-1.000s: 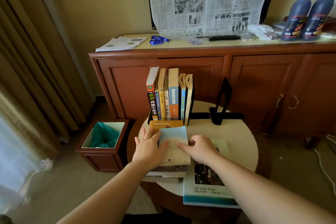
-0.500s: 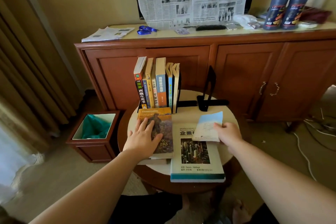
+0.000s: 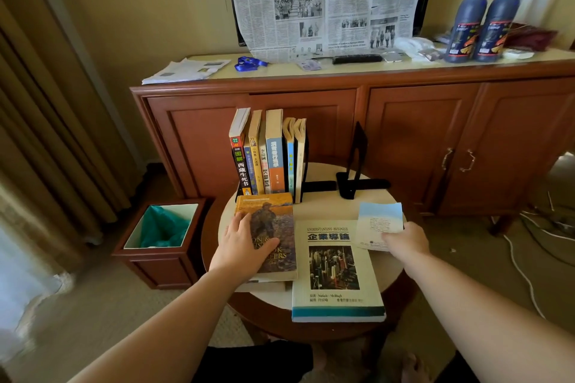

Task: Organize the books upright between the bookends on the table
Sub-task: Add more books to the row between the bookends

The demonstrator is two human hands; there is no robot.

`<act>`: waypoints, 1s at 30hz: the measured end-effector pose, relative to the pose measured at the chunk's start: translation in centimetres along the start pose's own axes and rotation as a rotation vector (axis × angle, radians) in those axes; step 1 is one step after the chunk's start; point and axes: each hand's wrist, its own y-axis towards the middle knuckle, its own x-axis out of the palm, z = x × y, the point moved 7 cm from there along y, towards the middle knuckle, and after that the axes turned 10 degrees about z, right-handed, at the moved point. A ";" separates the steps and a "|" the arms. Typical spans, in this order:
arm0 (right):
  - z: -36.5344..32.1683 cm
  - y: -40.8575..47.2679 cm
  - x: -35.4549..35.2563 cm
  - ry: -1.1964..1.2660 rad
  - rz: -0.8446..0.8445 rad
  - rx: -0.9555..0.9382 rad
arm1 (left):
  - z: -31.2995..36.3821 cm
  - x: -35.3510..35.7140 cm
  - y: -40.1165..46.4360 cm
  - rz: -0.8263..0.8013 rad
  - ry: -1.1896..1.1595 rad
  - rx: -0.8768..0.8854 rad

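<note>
The right hand [image 3: 406, 241] pinches a thin pale-blue paperback [image 3: 378, 225] just above the round cream tabletop [image 3: 323, 210], near the right. The left hand [image 3: 241, 247] lies spread on an orange-covered paperback [image 3: 273, 221] topping a small stack. Six books stand at the far left against a black metal bookend [image 3: 306, 165]; the second bookend [image 3: 356, 162] stands apart. The floppy book may sag in that gap, and the large white textbook [image 3: 337, 270] overhangs the near edge.

Round table [image 3: 323, 208] carries upright books [image 3: 267, 158], bookends [image 3: 354, 165], flat books [image 3: 336, 270].
</note>
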 end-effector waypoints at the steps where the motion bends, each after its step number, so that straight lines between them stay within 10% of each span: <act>1: -0.1 0.0 0.1 0.043 -0.010 0.010 | 0.1 0.1 0.1 -0.017 0.020 0.000; 7: -2.6 -2.0 1.3 0.318 -0.199 0.003 | 2.3 -0.7 1.1 0.058 0.000 0.072; 15: -7.9 -7.4 4.3 0.603 -0.608 0.083 | 9.6 -1.2 1.0 -0.227 -1.127 -0.266; 25: -10.7 -11.0 5.8 -0.017 -0.713 -0.530 | 10.5 -2.4 1.6 -0.212 -0.937 -0.272; 30: -12.1 -10.2 5.9 -0.365 -0.488 -0.747 | 10.9 -3.1 3.1 -0.156 -0.765 -0.145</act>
